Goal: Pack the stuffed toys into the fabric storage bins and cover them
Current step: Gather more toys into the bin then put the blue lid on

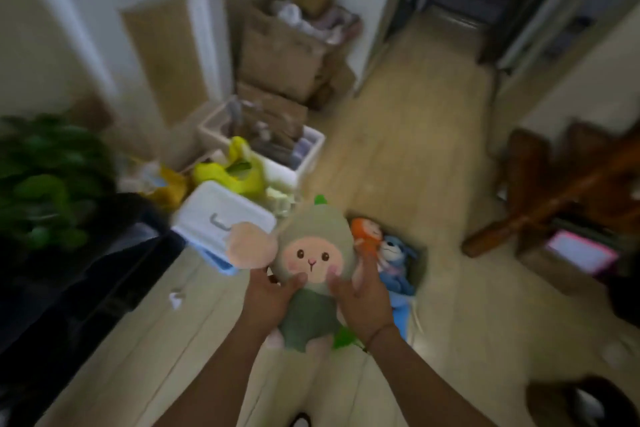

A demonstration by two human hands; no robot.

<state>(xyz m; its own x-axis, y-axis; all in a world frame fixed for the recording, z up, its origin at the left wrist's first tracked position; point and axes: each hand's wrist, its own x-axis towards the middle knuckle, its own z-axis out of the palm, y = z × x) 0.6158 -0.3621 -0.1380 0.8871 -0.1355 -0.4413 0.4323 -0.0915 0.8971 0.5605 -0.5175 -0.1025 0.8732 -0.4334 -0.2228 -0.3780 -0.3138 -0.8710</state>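
Head view, motion-blurred throughout. Both hands hold a green plush (313,274) at lower centre of the frame, above the pale wood floor (398,156). The plush has a round peach face with two dark eyes, pink cheeks and a small green leaf on top; one peach ear or paw sticks out to its left. Left hand (273,291) grips the plush from the left side, thumb laid on the lower edge of the face, fingers curled behind. Right hand (360,302) grips it from the right, thumb on the cheek, fingers wrapped round the far side; a thin dark band sits on that wrist. Just right of the plush, lower in the scene, a bin (417,267) stands on the floor holding an orange toy (367,234) and a blue toy (396,260) lying against each other; the bin's walls are hard to make out in the blur. Left of the plush: a white lidded box (221,215) with a grey handle, resting on something blue. Behind it a yellow bag (232,173), then a white crate (304,156) of mixed items. Upper centre: stacked cardboard boxes (287,55) against the wall. Left edge: green plant (45,177). Right edge: dark wooden furniture (568,184).
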